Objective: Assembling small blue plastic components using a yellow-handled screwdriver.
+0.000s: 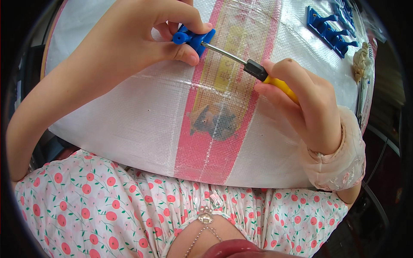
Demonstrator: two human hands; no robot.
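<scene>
Two hands work together: the left hand [142,38] pinches a blue plastic part [193,38] steady while the right hand [297,99] grips the yellow-handled screwdriver [254,69], tip in it, above the table's [129,116] middle.

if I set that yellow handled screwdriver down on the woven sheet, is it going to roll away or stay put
The screwdriver has a rounded yellow handle and a thin round metal shaft, so it could probably roll a little if nudged. The woven sheet looks textured and slightly wrinkled, which would likely slow it. It looks stiff and light enough for the right hand to hold alone.
</scene>
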